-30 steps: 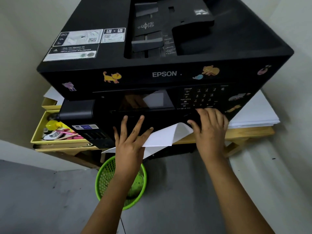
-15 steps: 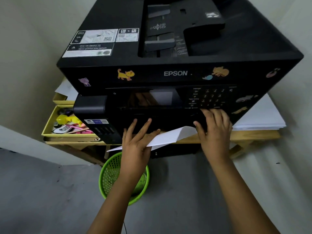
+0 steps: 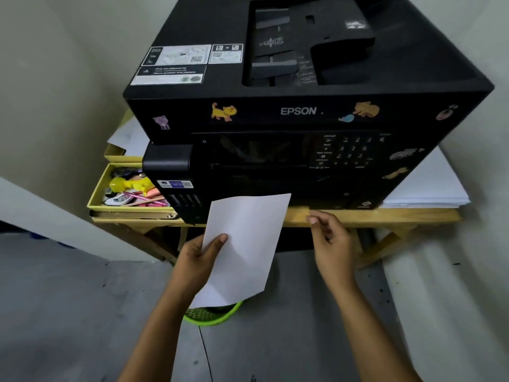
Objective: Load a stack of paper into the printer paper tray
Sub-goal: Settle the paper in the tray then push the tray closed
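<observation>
A black Epson printer [image 3: 300, 111] with animal stickers stands on a low wooden table [image 3: 385, 215]. My left hand [image 3: 201, 257] grips white paper [image 3: 245, 244] by its left edge, thumb on top, and holds it in the air in front of the printer's lower front. My right hand [image 3: 332, 241] hovers to the right of the paper, below the table edge, fingers loosely curled and holding nothing. A stack of white paper [image 3: 424, 186] lies on the table to the right of the printer. I cannot make out the paper tray on the dark front.
A yellow tray [image 3: 96, 194] with pens and small items sits left of the printer. A green mesh basket [image 3: 212, 315] stands on the grey floor under the held paper. Walls close in on both sides, and a white board [image 3: 55, 216] leans at the left.
Both hands have drawn back from the printer's front. My left hand now holds the paper lifted and flat toward me; my right hand has let go and dropped lower.
</observation>
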